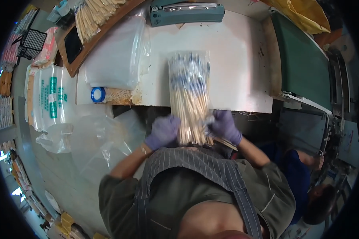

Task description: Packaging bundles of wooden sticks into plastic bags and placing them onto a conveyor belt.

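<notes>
A clear plastic bag (189, 95) packed with thin pale wooden sticks with blue bands lies lengthwise over the white table's front edge. Its banded ends point away from me; the plain wooden ends are nearest my apron. In a purple glove, my left hand (164, 130) is closed on the bag's lower left side. My right hand (224, 126), gloved alike and slightly blurred, grips the lower right side, its fingertips partly hidden. A few loose sticks (226, 143) poke out beneath that hand; whether it holds them cannot be told.
Flat clear bags (117, 51) are stacked on the white table (239, 71), with a blue-rimmed tape roll (98, 95) in front. A teal metal device (187, 14) stands at the back. A wooden tray (87, 49) holds more sticks and a phone. Another person (297, 171) is at right.
</notes>
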The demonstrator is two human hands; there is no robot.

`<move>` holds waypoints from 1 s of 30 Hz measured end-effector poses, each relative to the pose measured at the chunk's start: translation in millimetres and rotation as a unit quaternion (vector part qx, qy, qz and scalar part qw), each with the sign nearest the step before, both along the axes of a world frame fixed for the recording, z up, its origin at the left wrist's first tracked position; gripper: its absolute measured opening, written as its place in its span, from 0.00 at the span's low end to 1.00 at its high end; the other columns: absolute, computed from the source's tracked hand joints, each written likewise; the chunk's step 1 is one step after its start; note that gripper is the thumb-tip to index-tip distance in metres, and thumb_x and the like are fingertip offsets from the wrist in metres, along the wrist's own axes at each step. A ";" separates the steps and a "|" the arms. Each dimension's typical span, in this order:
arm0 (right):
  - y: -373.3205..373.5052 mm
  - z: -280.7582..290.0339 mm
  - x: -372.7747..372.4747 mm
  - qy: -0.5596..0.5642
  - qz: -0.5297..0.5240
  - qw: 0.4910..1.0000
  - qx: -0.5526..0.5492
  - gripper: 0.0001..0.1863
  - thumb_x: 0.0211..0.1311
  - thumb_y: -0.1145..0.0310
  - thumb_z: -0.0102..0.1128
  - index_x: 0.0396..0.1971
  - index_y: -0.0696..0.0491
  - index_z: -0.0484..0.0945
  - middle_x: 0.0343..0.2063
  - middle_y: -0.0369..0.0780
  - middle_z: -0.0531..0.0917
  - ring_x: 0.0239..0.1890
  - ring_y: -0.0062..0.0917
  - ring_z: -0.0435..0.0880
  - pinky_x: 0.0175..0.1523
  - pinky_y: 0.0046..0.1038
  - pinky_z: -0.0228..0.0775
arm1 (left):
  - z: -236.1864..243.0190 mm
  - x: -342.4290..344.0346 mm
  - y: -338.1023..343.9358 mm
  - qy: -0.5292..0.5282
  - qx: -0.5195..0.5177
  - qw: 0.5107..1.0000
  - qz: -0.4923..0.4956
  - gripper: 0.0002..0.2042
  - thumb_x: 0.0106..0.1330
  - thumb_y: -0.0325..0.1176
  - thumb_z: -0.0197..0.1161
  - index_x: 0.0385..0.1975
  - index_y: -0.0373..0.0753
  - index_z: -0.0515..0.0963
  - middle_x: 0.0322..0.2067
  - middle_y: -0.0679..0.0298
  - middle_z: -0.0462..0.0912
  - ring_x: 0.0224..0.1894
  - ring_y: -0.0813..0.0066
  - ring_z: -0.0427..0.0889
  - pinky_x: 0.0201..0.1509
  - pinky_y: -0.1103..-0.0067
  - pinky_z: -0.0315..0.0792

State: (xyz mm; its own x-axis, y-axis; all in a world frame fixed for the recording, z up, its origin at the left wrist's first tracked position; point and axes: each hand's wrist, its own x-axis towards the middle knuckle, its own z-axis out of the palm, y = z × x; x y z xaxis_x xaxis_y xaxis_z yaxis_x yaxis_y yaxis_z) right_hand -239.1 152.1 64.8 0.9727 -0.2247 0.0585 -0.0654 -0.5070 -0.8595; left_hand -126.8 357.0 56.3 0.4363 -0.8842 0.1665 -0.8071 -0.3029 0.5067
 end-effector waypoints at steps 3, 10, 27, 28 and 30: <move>-8.7 45.8 77.5 0.029 -0.261 0.908 0.327 0.11 0.49 0.71 0.57 0.12 0.57 0.69 0.10 0.30 0.69 0.15 0.12 0.64 0.19 0.20 0.56 | 31.2 45.6 -45.8 0.005 -0.118 0.986 0.114 0.05 0.48 0.24 0.53 0.24 0.38 0.66 0.20 0.52 0.69 0.23 0.50 0.70 0.22 0.65 0.64; 4.2 -61.5 32.3 -0.064 -0.287 0.895 0.334 0.09 0.57 0.67 0.51 0.31 0.58 0.69 0.23 0.32 0.72 0.26 0.14 0.68 0.31 0.17 0.62 | -14.5 109.3 -82.7 -0.024 -0.022 0.992 0.122 0.04 0.51 0.28 0.52 0.25 0.39 0.67 0.25 0.54 0.71 0.26 0.54 0.73 0.28 0.68 0.67; -8.1 24.0 -53.7 0.224 -0.141 0.903 0.339 0.16 0.54 0.56 0.53 0.31 0.56 0.73 0.15 0.29 0.69 0.19 0.09 0.63 0.22 0.15 0.55 | 11.6 100.3 -110.6 0.005 -0.137 0.990 0.027 0.07 0.55 0.33 0.55 0.30 0.36 0.72 0.24 0.54 0.75 0.26 0.58 0.76 0.30 0.72 0.70; -12.3 19.1 -39.9 0.221 -0.145 0.904 0.337 0.16 0.54 0.56 0.53 0.31 0.56 0.73 0.15 0.29 0.69 0.19 0.09 0.63 0.22 0.15 0.55 | 13.4 96.9 -113.5 0.019 -0.123 0.992 0.025 0.07 0.56 0.33 0.54 0.29 0.36 0.72 0.23 0.54 0.75 0.25 0.57 0.76 0.29 0.71 0.70; -8.5 7.1 -12.4 0.202 -0.065 0.960 0.184 0.17 0.55 0.56 0.51 0.26 0.56 0.71 0.11 0.34 0.70 0.13 0.18 0.67 0.20 0.23 0.59 | 15.1 92.8 -118.1 0.031 -0.111 0.993 0.026 0.08 0.56 0.34 0.54 0.29 0.36 0.71 0.23 0.54 0.76 0.24 0.56 0.76 0.28 0.71 0.69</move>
State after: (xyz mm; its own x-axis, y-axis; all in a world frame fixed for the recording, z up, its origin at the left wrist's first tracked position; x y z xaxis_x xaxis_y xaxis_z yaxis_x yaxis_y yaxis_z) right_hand -251.5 143.6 72.0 0.8615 -0.2796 -0.4238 -0.4732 -0.1395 -0.8698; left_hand -34.0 238.9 71.5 0.4964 -0.8044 0.3264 -0.7582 -0.2186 0.6143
